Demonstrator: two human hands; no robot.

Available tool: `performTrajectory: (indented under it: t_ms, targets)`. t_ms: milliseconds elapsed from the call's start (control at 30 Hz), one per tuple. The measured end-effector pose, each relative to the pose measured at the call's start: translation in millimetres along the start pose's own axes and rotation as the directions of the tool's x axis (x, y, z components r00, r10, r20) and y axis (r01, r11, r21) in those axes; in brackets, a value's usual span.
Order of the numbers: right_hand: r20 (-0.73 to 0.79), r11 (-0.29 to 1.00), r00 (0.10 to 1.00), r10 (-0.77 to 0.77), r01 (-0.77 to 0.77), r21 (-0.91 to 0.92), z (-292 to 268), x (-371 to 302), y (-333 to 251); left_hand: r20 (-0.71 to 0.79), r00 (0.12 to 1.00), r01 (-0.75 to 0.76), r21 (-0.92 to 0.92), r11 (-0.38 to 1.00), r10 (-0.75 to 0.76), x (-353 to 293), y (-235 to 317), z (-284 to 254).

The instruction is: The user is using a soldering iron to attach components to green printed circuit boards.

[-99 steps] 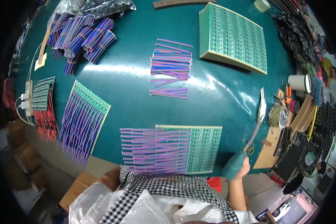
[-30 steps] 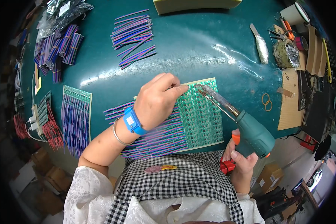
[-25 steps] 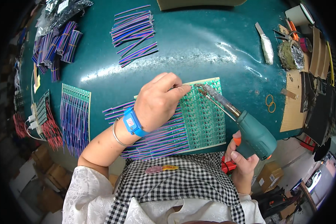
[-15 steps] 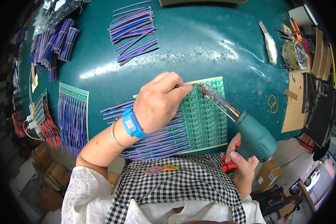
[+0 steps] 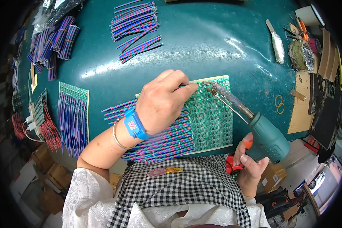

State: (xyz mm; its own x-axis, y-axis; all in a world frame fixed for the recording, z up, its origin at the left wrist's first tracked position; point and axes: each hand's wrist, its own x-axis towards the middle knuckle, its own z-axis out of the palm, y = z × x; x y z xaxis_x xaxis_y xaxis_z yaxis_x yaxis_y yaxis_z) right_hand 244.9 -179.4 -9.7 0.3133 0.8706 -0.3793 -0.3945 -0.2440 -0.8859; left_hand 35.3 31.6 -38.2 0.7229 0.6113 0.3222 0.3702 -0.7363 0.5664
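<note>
My left hand (image 5: pixel 163 100), wearing a blue wrist strap and a bangle, is closed in a pinch at the far edge of a green circuit board panel (image 5: pixel 212 125). Whatever its fingertips hold is hidden. Rows of striped multicoloured wires (image 5: pixel 159 146) run leftward off the panel, partly beneath this hand. A green soldering gun (image 5: pixel 269 138) with an orange trigger is gripped in my right hand (image 5: pixel 250 163). Its dark tip reaches the panel's far edge, a little to the right of my left fingertips.
Loose striped wires (image 5: pixel 135 22) lie at the back, with tied wire bundles (image 5: pixel 55 43) far left. Another wired panel (image 5: pixel 74 114) sits to the left. Rubber bands (image 5: pixel 279 104), a foil-wrapped blade (image 5: pixel 276 47), cardboard (image 5: pixel 300 106) and a tape roll (image 5: pixel 301 53) are at right.
The soldering gun and my right hand have shifted right and slightly nearer, so the tip sits farther from my left fingertips. My left hand keeps its pinch, nearly still.
</note>
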Motion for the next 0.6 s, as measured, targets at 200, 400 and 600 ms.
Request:
performTrajectory:
  t_ms: [200,400,600]
  targets:
    - [0.015,0.999,1.0,0.014,-0.015,0.045,1.8,0.3,0.9,-0.007,1.0,-0.002,-0.014,1.0,0.002,-0.9,-2.2,1.3]
    - [-0.032,0.998,0.999,0.01,-0.008,0.06,6.3,1.0,-3.1,-0.01,1.0,-0.003,-0.025,1.0,0.003,-0.4,-2.0,0.8]
    - [0.018,1.0,1.0,0.002,-0.002,-0.002,1.5,0.7,0.5,-0.007,1.0,-0.006,-0.023,1.0,0.006,-0.5,-3.2,1.7]
